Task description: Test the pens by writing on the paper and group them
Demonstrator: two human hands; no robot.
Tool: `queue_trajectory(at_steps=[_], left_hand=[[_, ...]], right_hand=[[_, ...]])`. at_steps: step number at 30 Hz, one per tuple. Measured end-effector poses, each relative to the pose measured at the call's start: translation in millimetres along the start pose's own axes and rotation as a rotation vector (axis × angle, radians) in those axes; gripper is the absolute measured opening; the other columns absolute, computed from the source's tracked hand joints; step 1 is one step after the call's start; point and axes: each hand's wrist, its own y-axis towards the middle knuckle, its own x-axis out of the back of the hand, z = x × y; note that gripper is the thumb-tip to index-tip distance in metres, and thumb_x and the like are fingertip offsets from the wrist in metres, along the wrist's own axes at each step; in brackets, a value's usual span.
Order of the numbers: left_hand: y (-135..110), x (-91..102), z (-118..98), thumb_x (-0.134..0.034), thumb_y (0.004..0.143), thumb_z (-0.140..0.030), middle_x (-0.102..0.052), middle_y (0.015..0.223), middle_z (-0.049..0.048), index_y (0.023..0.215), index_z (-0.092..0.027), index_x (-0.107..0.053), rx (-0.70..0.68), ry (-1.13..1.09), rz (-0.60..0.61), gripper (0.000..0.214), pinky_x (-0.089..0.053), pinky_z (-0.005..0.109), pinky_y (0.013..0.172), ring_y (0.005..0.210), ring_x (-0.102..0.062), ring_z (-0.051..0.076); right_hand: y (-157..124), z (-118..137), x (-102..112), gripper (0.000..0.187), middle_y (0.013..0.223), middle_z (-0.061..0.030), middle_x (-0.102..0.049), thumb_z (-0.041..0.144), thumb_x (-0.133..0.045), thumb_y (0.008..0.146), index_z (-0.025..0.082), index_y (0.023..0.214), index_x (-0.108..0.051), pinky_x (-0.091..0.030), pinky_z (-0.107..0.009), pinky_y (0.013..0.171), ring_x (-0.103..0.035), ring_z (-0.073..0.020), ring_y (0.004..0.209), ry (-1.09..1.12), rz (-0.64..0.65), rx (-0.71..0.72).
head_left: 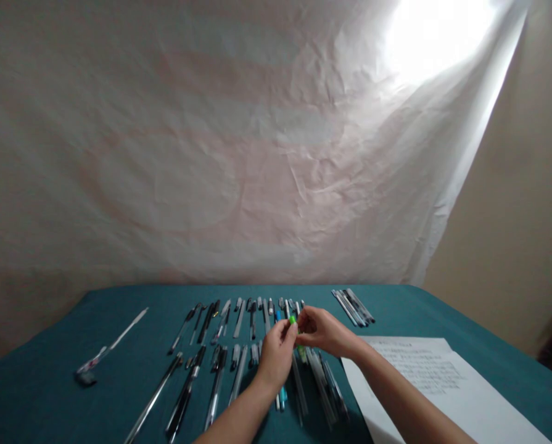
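My left hand [276, 353] is closed in a pinch, with a small bright green pen cap [293, 320] at its thumb and fingertips. My right hand [325, 329] comes in from the right, its thumb and fingers bent together close to the cap. Whatever its fingertips hold is too small or hidden to make out. Under the hands lie pens in the near row, among them a light blue pen [282, 396] and a bit of another green item [302, 353]. Both hands partly cover the middle of the rows.
Two rows of pens and caps, including a black pen [183, 398], spread over the green tablecloth [49, 382]. Written paper sheets [409, 370] lie at right, with a pen bundle [353, 307] behind. A white stick with a dark end [113, 345] lies far left. A pale sheet [211, 154] hangs behind.
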Motion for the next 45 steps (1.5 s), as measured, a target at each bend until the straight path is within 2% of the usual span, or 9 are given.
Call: queue_trajectory(at_steps=[3,8,13,20,27,32,36,41,45], left_hand=[[1.7,1.1,3.7,-0.04,0.088,-0.043,-0.066,0.084,0.0072,0.092,-0.014,-0.055,0.019,-0.046,-0.05,0.033,-0.048,0.029,0.069,0.079,-0.063,0.02],[-1.1,-0.2,2.4,-0.04,0.088,-0.044,-0.066,0.085,0.0075,0.094,-0.015,-0.051,0.02,-0.085,-0.073,0.032,-0.049,0.031,0.073,0.077,-0.064,0.019],[-8.7,-3.3,-4.0,-0.045,0.087,-0.039,-0.065,0.089,0.007,0.094,-0.016,-0.053,-0.023,-0.046,-0.053,0.026,-0.048,0.032,0.077,0.084,-0.062,0.02],[-17.3,-5.4,-14.3,-0.047,0.087,-0.033,-0.065,0.086,0.0036,0.092,-0.018,-0.057,-0.078,0.047,0.011,0.019,-0.045,0.029,0.076,0.082,-0.061,0.019],[-19.0,-5.2,-14.0,-0.045,0.088,-0.032,-0.063,0.083,0.0031,0.092,-0.018,-0.057,-0.11,0.119,0.041,0.018,-0.043,0.028,0.073,0.08,-0.059,0.018],[-18.2,-6.3,-9.2,-0.044,0.089,-0.032,-0.062,0.083,0.0029,0.093,-0.018,-0.056,-0.127,0.144,0.043,0.019,-0.042,0.028,0.072,0.078,-0.058,0.018],[-18.1,-6.7,-7.8,-0.043,0.09,-0.032,-0.061,0.084,0.0029,0.093,-0.018,-0.056,-0.132,0.149,0.05,0.019,-0.042,0.027,0.072,0.078,-0.057,0.018],[-18.4,-5.9,-7.5,-0.043,0.09,-0.033,-0.061,0.083,0.0031,0.093,-0.018,-0.056,-0.131,0.15,0.058,0.019,-0.041,0.028,0.071,0.077,-0.057,0.018],[-18.2,-5.0,-6.7,-0.043,0.09,-0.034,-0.061,0.086,0.0042,0.096,-0.018,-0.055,-0.131,0.142,0.067,0.02,-0.042,0.029,0.073,0.079,-0.057,0.019]], right_hand=[[1.7,-8.6,9.6,0.027,0.069,0.0004,-0.064,0.039,-0.061,0.073,0.015,0.085,-0.057,-0.042,-0.018,0.05,-0.057,-0.0098,0.056,0.025,0.079,-0.079],[7.3,-46.2,18.3,0.016,0.068,-0.0029,-0.066,0.029,-0.054,0.076,0.014,0.078,-0.06,-0.042,-0.022,0.056,-0.06,-0.0138,0.061,-0.305,-0.201,-0.246],[7.2,-72.2,14.8,0.015,0.078,-0.0076,-0.068,0.027,-0.055,0.075,0.014,0.079,-0.063,-0.04,-0.024,0.066,-0.061,-0.0182,0.075,-0.458,-0.297,-0.334],[7.1,-79.9,10.0,0.015,0.074,-0.0122,-0.068,0.028,-0.058,0.073,0.015,0.066,-0.064,-0.039,-0.025,0.067,-0.063,-0.0227,0.08,-0.544,-0.286,-0.47],[5.5,-78.6,19.1,0.02,0.06,-0.0113,-0.064,0.022,-0.056,0.072,0.015,0.053,-0.058,-0.039,-0.025,0.062,-0.063,-0.0222,0.074,-0.395,-0.337,-0.472],[9.3,-66.2,22.9,0.023,0.053,-0.0025,-0.058,0.033,-0.049,0.076,0.013,0.07,-0.059,-0.04,-0.024,0.05,-0.056,-0.0152,0.051,-0.131,-0.361,-0.366],[11.0,-31.6,22.6,0.036,0.066,-0.0011,-0.06,0.043,-0.051,0.075,0.013,0.093,-0.057,-0.044,-0.024,0.053,-0.055,-0.0123,0.054,0.103,-0.343,-0.225],[2.5,20.1,24.0,0.03,0.065,0.0,-0.058,0.043,-0.062,0.071,0.015,0.081,-0.06,-0.043,-0.024,0.057,-0.053,-0.011,0.058,0.358,-0.215,-0.044],[-2.5,30.6,21.6,0.026,0.061,0.0022,-0.056,0.04,-0.066,0.07,0.015,0.073,-0.058,-0.039,-0.022,0.053,-0.049,-0.009,0.053,0.409,-0.121,0.006]])
